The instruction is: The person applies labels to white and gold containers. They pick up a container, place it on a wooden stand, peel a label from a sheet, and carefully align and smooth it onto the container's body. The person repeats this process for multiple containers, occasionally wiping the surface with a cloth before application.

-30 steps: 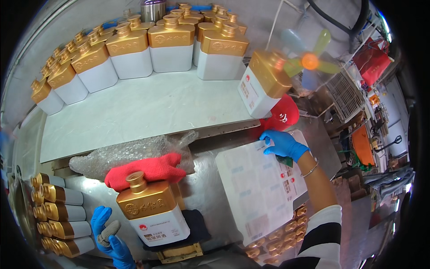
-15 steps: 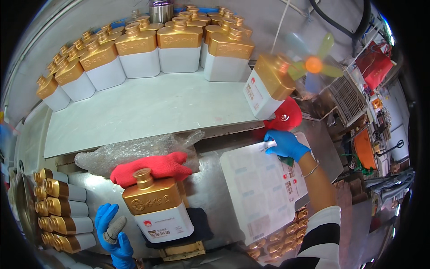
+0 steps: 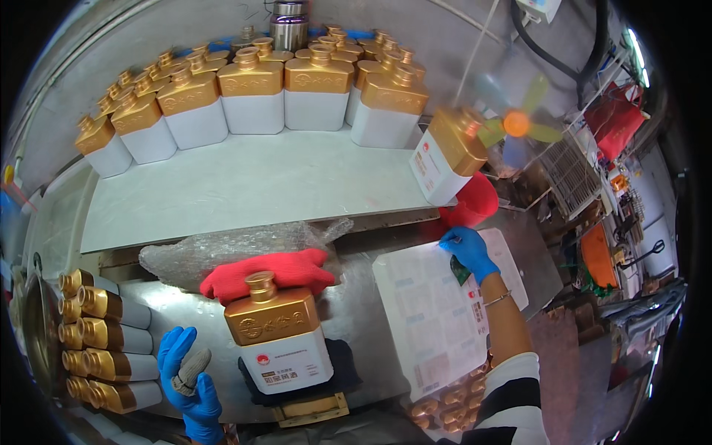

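Note:
A gold-and-white bottle (image 3: 285, 341) with a printed front stands upright before me on a dark cloth pad (image 3: 345, 363). To its left is my left hand (image 3: 191, 404), blue-gloved, with a grey cloth cover on what looks like the thumb; its fingers are apart and it holds nothing. My right hand (image 3: 475, 254), also blue-gloved, is over the upper part of a pale sheet of labels (image 3: 423, 311), its fingertips pinched together. What they pinch, if anything, is too small to tell. Just below that hand shows a dark green piece (image 3: 460, 273).
Behind the bottle lie a red cloth (image 3: 267, 274) and bubble wrap (image 3: 200, 256). Similar bottles line the raised board (image 3: 245, 185); others lie stacked at left (image 3: 122, 337). At right are a single bottle (image 3: 449, 156), a red cup (image 3: 475, 200) and a spinning fan (image 3: 518, 123).
The view has shifted, so most things sit slightly right or lower. My right hand has drawn back a little toward me over the label sheet. My left hand keeps its open shape.

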Demonstrator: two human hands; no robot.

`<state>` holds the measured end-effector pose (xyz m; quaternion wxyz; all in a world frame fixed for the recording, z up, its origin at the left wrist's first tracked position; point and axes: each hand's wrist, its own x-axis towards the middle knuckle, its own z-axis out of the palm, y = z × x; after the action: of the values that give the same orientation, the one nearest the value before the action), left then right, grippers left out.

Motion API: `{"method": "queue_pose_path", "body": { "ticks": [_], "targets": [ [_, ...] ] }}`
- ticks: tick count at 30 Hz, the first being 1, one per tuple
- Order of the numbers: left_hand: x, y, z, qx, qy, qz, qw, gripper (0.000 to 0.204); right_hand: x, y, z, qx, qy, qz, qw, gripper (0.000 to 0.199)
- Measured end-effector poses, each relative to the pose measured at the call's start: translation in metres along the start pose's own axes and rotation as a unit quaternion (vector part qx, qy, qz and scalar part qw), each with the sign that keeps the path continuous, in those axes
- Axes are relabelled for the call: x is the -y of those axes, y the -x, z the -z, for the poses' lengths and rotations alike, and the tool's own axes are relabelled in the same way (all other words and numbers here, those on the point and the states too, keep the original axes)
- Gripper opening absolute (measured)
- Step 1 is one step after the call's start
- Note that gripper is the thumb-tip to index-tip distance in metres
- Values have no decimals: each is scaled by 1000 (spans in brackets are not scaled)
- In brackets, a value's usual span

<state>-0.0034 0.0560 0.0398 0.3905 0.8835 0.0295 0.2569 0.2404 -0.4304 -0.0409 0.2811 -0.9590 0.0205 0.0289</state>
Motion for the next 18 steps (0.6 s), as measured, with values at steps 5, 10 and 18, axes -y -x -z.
{"method": "queue_pose_path", "body": {
  "ticks": [5, 10, 18],
  "targets": [
    [11, -1, 9, -39, 30, 23, 999, 31, 26, 16, 1, -150, 10, 32, 988, 13],
    [13, -17, -14, -82, 189, 101, 973, 34, 177, 70, 9, 3, -44, 177, 983, 8],
    [-10, -61, -37, 21, 329, 83, 941, 65, 316, 91, -29, 308, -275, 187, 891, 13]
  ]
}}
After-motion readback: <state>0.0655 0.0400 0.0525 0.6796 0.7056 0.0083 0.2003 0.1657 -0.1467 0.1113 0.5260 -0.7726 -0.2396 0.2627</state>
